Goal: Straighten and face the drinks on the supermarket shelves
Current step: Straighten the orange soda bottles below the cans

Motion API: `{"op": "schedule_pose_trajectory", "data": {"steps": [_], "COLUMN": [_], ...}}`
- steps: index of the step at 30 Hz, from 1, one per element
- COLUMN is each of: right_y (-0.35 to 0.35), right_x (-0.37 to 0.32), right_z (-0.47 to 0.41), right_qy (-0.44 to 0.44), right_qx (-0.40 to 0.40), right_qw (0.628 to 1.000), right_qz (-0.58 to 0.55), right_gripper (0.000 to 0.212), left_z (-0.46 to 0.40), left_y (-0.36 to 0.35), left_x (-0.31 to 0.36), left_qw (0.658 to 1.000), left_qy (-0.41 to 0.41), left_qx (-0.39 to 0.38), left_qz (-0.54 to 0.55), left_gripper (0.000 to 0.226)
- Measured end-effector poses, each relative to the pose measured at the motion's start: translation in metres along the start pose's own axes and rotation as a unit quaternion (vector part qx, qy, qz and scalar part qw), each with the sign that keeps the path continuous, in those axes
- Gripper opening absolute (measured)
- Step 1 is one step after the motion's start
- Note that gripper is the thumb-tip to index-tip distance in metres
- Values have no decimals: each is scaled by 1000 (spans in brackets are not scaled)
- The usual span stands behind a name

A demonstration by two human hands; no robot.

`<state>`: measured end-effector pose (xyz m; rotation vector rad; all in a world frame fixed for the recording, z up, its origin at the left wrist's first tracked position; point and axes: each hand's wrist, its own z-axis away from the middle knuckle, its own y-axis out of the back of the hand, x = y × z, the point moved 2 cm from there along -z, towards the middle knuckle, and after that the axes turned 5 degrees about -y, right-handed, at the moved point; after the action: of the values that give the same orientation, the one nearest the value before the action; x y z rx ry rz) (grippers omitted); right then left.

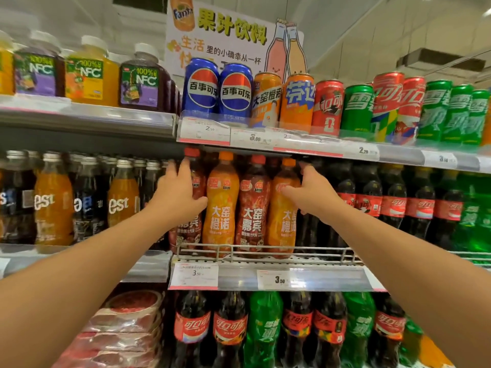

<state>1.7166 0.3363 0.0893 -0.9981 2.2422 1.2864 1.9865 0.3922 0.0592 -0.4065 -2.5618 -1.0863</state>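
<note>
1. my left hand (178, 194) wraps around the dark red bottle (191, 208) at the left end of a row of four on the middle shelf (292, 277), thumb across its front.
2. my right hand (313, 195) grips the orange bottle (282, 216) at the right end of that row, thumb on its label.
3. between them stand another orange bottle (221, 205) and another dark red bottle (253, 208), upright, labels facing me, behind a wire rail (265, 252).
4. cola bottles (393, 205) stand just to the right; cans (202, 88) line the shelf above.
</note>
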Motion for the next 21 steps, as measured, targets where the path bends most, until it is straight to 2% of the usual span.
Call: {"op": "schedule_pose_trajectory", "data": {"steps": [3, 8, 12, 16, 21], "right_y": [-2, -7, -5, -2, 0], "right_x": [1, 4, 8, 12, 17], "right_z": [-9, -14, -17, -13, -12], "right_qy": [-18, -5, 9, 22, 22], "right_qx": [-25, -52, -49, -48, -58], "right_qw": [999, 998, 998, 998, 997], "right_qz": [14, 40, 41, 18, 37], "right_gripper": [71, 57, 52, 60, 69], "left_z": [-1, -1, -6, -8, -8], "left_y": [0, 6, 13, 15, 13], "left_x": [-2, -1, 0, 3, 2], "left_qw": [999, 998, 998, 998, 995], "left_qy": [-8, 0, 35, 54, 67], "left_qx": [-19, 26, 39, 10, -4], "left_qz": [39, 54, 39, -5, 75], "left_gripper": [97, 86, 103, 94, 90]}}
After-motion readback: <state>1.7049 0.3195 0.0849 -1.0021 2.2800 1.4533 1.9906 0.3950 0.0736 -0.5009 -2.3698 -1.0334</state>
